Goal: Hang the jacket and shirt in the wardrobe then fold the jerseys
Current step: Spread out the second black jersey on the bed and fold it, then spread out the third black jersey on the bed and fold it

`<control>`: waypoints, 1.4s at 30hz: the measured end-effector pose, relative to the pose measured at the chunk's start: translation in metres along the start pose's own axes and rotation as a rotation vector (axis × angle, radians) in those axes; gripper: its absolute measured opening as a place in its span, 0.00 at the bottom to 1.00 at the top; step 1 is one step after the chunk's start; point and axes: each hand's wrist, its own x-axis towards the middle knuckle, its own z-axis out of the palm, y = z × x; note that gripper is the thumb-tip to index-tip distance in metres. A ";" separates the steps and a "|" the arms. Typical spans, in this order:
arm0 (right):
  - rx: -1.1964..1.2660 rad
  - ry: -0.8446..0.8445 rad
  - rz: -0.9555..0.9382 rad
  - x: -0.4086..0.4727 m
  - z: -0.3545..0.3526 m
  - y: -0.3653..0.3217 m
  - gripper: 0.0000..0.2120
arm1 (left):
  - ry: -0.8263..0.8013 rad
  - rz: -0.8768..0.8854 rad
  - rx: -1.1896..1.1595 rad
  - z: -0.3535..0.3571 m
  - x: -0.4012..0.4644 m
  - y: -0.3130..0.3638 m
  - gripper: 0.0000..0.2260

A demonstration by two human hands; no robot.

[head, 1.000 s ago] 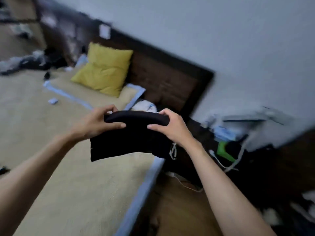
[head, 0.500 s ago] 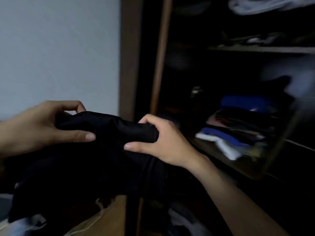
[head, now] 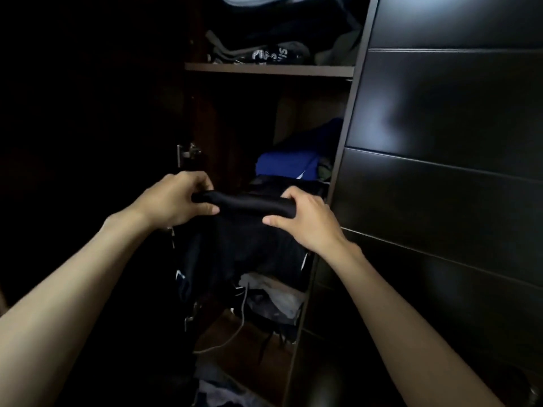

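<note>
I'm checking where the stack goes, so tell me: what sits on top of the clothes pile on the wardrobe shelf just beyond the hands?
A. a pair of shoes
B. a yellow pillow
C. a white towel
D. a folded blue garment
D: a folded blue garment tops the dark pile on the middle shelf, just behind the folded black garment gripped by the left hand and right hand.

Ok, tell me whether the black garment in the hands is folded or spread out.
Folded. The black garment hangs doubled over a rounded top edge, pinched at each end by the left hand and right hand.
</note>
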 end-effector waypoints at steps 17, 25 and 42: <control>-0.572 -0.435 0.411 0.227 0.100 0.092 0.29 | -0.400 0.060 0.167 0.192 0.258 -0.031 0.28; -0.173 -0.289 -0.054 0.212 0.129 0.051 0.23 | -0.075 -0.067 0.049 0.139 0.166 -0.064 0.24; 0.375 -1.058 -1.315 -0.202 0.201 -0.306 0.12 | 0.444 -1.057 0.285 0.006 -0.472 0.053 0.17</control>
